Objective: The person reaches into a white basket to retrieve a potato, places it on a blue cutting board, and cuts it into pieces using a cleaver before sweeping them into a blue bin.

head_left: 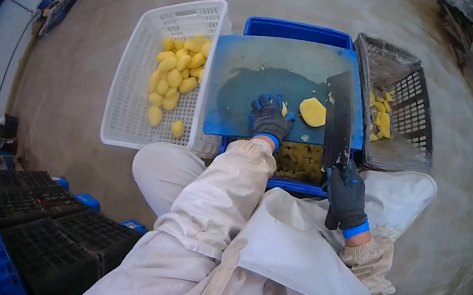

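Note:
My left hand (271, 117), in a dark grey glove, presses down on a blue cutting board (264, 58). Its fingers are curled over a peeled potato (284, 110), of which only a yellow edge shows. My right hand (345, 194), gloved too, is closed round the handle of a large wide-bladed knife (339, 111). The blade lies along the board's right side, pointing away from me. Between the left hand and the blade rests a flat potato slice (312, 111). Small scraps stick to the blade and board.
A white crate (128, 82) of peeled potatoes (177, 72) stands left. Under the board, a blue bin (299, 32) holds cut potato (300, 161). At right, a dark crate (421, 109) contains potato pieces (382, 119). Black crates (48, 228) sit at lower left.

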Demonstrator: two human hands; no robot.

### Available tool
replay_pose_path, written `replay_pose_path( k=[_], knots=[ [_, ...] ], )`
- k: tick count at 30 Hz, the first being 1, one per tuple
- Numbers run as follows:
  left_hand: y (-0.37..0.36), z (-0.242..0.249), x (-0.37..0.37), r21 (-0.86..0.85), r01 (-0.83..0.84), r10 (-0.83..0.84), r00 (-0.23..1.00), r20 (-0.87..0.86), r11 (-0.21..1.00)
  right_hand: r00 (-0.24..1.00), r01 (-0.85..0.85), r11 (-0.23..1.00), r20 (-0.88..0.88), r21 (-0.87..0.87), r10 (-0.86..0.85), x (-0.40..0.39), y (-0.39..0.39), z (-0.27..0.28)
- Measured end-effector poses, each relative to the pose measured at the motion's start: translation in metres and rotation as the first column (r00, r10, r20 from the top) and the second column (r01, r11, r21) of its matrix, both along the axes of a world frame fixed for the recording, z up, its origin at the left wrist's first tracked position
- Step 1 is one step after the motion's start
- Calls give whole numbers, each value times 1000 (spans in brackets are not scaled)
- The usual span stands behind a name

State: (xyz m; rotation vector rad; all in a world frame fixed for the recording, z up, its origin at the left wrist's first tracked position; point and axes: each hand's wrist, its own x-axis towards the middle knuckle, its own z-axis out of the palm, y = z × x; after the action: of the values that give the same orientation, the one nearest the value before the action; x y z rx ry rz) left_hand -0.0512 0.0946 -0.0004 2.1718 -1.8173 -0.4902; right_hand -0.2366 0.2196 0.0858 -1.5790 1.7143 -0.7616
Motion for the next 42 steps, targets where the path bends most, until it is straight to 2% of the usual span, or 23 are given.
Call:
replay_pose_path(
  k=[1,2,3,4,5,6,7,8,9,10,11,13,17,19,23,26,28,31,35,38,40,42],
  knots=[
    [-2,1,0,52,165,-171,972,161,985,1000,20,1000,15,13,-20,-5,2,-2],
    [-4,2,0,172,219,-243,960,136,961,1000,21,1000,17,11,-21,-8,4,-3],
    [-6,-2,5,171,220,-245,959,141,960,999,13,999,43,32,-15,-9,5,-2],
    [-8,-7,11,178,419,-451,867,213,890,997,4,999,72,52,-8,-9,6,-2],
    [-9,-13,19,201,597,-629,725,280,777,997,5,999,78,51,-9,-8,5,-4],
    [-9,-11,31,189,668,-688,653,317,720,997,-50,999,50,8,50,-5,2,-6],
    [-3,-9,39,193,666,-688,652,320,721,994,-109,994,18,-32,110,-3,0,-10],
    [6,-7,46,15,635,-623,752,215,772,993,-113,993,24,-32,114,1,-3,-14],
    [14,-6,53,-157,566,-558,825,92,810,983,-151,989,-102,1,150,5,-6,-21],
    [17,-12,59,-265,483,-484,872,67,834,957,-181,983,-225,36,185,11,-10,-26],
    [21,-16,65,-264,483,-483,873,71,834,957,-183,983,-221,34,186,16,-13,-28],
    [29,-21,72,-227,280,-315,939,-136,933,930,-245,969,-273,42,247,25,-15,-31],
    [29,-35,76,-248,249,-280,955,-96,936,910,-254,966,-325,49,256,38,-20,-34],
    [24,-37,76,-233,242,-264,962,-69,942,874,-260,958,-392,123,288,43,-24,-34],
    [26,-36,74,-238,226,-256,961,-107,945,829,-337,930,-421,148,367,46,-37,-63],
    [23,-36,75,-255,220,-254,961,-109,942,853,-295,947,-411,130,322,54,-44,-60],
    [25,-39,74,-262,224,-253,964,-83,939,915,-235,971,-325,50,238,54,-33,-47],
    [26,-42,74,-301,193,-225,971,-76,934,893,-271,954,-338,129,299,58,-20,-17],
    [27,-35,73,-292,215,-244,967,-68,932,878,-312,939,-335,144,343,60,-16,-24],
    [27,-35,73,-274,193,-231,966,-115,942,850,-307,930,-381,201,363,70,-16,-31],
    [27,-36,72,-248,193,-226,968,-112,949,753,-373,896,-485,240,443,81,-16,-45],
    [25,-35,73,-230,208,-230,970,-76,951,768,-343,908,-484,240,418,95,-25,-56]
  ],
)
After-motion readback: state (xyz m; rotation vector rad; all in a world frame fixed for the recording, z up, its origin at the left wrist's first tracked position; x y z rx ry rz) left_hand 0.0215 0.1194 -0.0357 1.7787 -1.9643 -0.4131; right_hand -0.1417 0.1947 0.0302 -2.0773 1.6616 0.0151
